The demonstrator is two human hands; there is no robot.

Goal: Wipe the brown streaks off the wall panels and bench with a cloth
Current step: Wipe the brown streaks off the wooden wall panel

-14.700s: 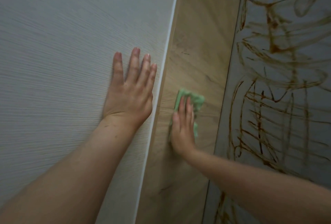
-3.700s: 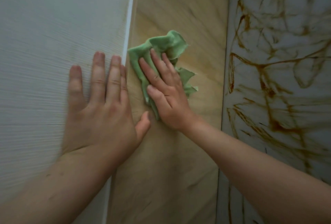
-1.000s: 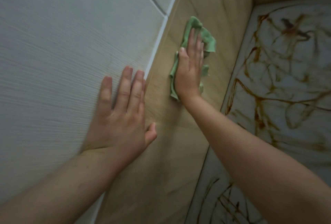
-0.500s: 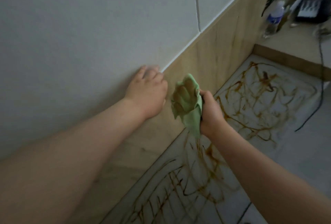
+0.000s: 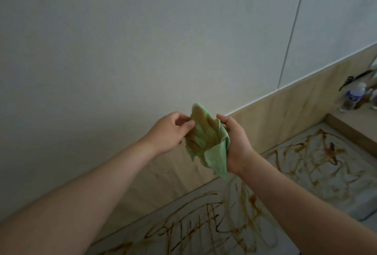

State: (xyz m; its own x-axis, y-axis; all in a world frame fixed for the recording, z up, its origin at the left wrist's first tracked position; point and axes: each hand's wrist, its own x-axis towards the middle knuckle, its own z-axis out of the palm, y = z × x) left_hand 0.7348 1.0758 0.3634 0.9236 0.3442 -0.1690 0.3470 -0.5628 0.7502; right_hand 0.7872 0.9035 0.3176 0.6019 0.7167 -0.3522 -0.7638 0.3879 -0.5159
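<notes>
A green cloth [image 5: 206, 140], stained brown on its facing side, hangs in the air in front of the wall. My right hand [image 5: 236, 142] grips its right side, fingers curled behind it. My left hand [image 5: 171, 130] pinches its upper left edge between thumb and fingers. Below lies the pale bench top [image 5: 346, 175], covered in brown streaks [image 5: 206, 222]. The wood-look wall panel [image 5: 279, 116] runs along behind the bench, and only faint marks show on it. White wall panels [image 5: 142, 40] rise above it.
A water bottle [image 5: 352, 96] and a dark comb-like object [image 5: 350, 80] stand on a raised wooden ledge [image 5: 359, 120] at the far right end of the bench. A vertical seam [image 5: 293, 28] splits the white panels.
My right hand lifted the cloth off the wood panel and away from the wall. My left hand left the wall and now pinches the cloth's edge. The view swung back and up.
</notes>
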